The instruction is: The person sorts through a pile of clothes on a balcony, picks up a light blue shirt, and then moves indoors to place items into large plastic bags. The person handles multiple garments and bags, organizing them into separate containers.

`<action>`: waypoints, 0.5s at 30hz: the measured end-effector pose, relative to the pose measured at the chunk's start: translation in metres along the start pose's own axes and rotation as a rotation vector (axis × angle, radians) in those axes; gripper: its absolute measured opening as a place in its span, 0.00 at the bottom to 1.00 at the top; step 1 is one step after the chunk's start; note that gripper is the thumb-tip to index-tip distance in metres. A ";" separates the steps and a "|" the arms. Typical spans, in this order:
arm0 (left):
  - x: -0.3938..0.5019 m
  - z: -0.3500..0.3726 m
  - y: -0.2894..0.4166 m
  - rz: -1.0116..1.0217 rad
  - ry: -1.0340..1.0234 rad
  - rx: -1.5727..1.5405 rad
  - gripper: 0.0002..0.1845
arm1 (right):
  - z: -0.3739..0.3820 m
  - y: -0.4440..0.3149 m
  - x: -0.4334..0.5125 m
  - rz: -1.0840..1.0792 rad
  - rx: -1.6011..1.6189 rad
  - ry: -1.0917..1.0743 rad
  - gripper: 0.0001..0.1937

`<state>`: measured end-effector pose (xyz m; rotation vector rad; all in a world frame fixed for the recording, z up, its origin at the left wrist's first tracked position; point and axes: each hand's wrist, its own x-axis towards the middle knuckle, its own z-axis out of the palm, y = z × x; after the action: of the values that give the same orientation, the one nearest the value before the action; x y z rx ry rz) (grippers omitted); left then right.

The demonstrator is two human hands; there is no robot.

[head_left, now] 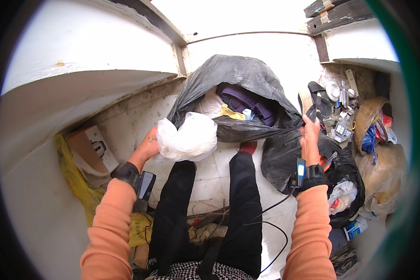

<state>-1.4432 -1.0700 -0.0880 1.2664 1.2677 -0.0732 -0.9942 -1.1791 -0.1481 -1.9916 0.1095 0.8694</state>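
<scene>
A large black plastic bag (238,66) stands before me with its mouth spread wide. Inside it lie purple padded fabric (246,101), a yellow piece (232,112) and something pale. My right hand (310,131) grips the gathered right edge of the bag's mouth. At the left end of the mouth is my left hand (150,143), its fingers largely hidden behind a white plastic bag (189,138) that bulges over the black bag's rim. Whether those fingers hold the white bag, the black rim or both cannot be told.
A second dark bag (280,162) lies below my right hand. Shoes (320,99), small packaged items and a woven basket (369,115) crowd the right side. At the left, a cardboard box (96,150) leans by a yellow plastic bag (75,178). A black cable (285,234) hangs near my leg.
</scene>
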 end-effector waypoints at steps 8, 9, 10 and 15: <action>-0.008 -0.002 -0.004 0.105 -0.105 0.086 0.13 | 0.070 -0.022 -0.086 -1.127 -0.704 -0.391 0.14; -0.008 -0.002 -0.002 0.119 -0.119 0.100 0.13 | 0.086 -0.010 -0.088 -1.116 -0.690 -0.533 0.13; -0.008 -0.003 -0.001 0.141 -0.135 0.130 0.13 | 0.103 0.005 -0.089 -1.056 -0.742 -0.596 0.13; -0.015 -0.013 0.002 0.196 -0.196 0.169 0.12 | 0.111 0.076 -0.067 -0.563 -1.382 -0.877 0.17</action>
<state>-1.4566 -1.0684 -0.0730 1.4861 0.9807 -0.1623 -1.1340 -1.1521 -0.1966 -2.2715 -1.8842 1.5120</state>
